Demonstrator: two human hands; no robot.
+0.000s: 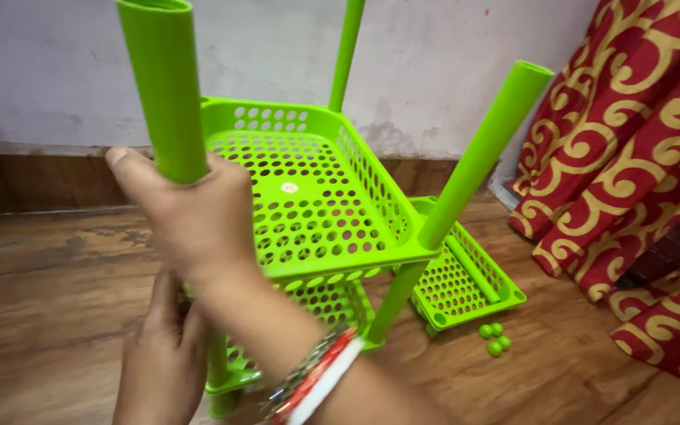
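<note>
1. Gripping firmly, the right hand (198, 212) is wrapped around the near green tube (165, 86), fingers curled shut on it just above the upper basket's near corner.
2. Below that grip, the left hand (163, 354) is closed around the same corner post, down between the two stacked baskets; how tightly it holds is partly hidden by the right wrist, which wears red, white and metal bangles (316, 378).
3. Bright green plastic makes up the rack (316, 205): square trays with perforated floors and walls, standing on the wooden floor (49, 291) directly under the grip.
4. Two baskets are stacked on the posts; a third basket (466, 283) lies on the floor well to the right of the grip, with one loose tube inside it.
5. Three upright tubes show: the held one, one behind (346, 51), one at right (485, 149).
6. Three small green balls (495, 337) lie beside the loose basket.
7. Red-and-gold curtain (639, 157) hangs far right.
</note>
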